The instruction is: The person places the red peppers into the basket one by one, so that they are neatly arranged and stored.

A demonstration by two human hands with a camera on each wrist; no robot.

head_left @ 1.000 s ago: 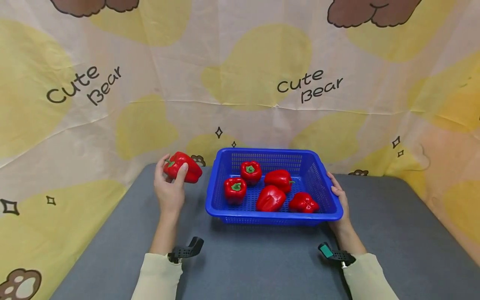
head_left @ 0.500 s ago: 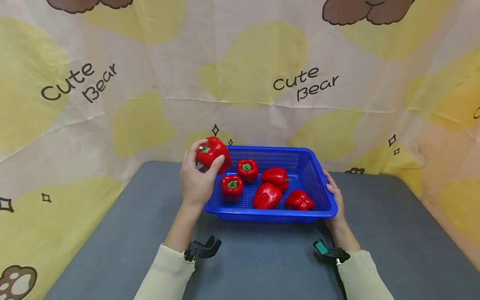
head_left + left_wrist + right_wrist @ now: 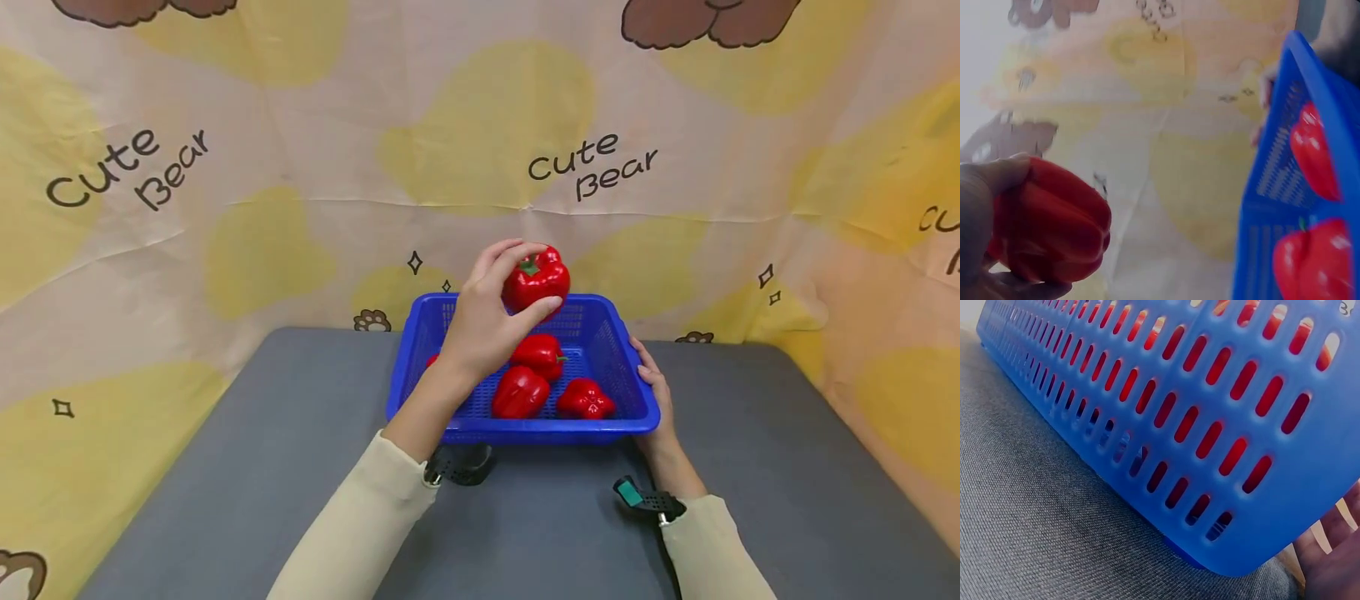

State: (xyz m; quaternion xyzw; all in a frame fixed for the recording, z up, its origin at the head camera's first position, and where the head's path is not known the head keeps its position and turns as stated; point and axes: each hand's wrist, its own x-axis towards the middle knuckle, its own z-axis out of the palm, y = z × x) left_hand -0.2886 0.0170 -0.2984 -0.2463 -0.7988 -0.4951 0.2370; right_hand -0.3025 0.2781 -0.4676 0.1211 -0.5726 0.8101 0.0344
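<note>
In the head view my left hand [image 3: 483, 329] holds a red bell pepper [image 3: 542, 279] between thumb and fingers, raised above the back of a blue plastic basket [image 3: 555, 427]. The pepper's green stem faces up and back toward the hand. Three red peppers, one of them a bell pepper [image 3: 521, 392] lying on its side, show on the basket floor; a sliver of another red pepper [image 3: 431, 360] peeks out left of my wrist. My right hand [image 3: 662, 400] rests against the basket's right end, fingers along the outside of the wall.
The basket stands on a grey table [image 3: 322, 417]. Behind the table hangs a cream and yellow cloth [image 3: 480, 108] with printed words. The right wrist view shows the basket's slotted side wall [image 3: 1166, 425], with red showing through.
My left hand has carried the bell pepper rightward from left of the basket to above its back, its forearm now covering the basket's left part. The right hand stays at the basket's right end.
</note>
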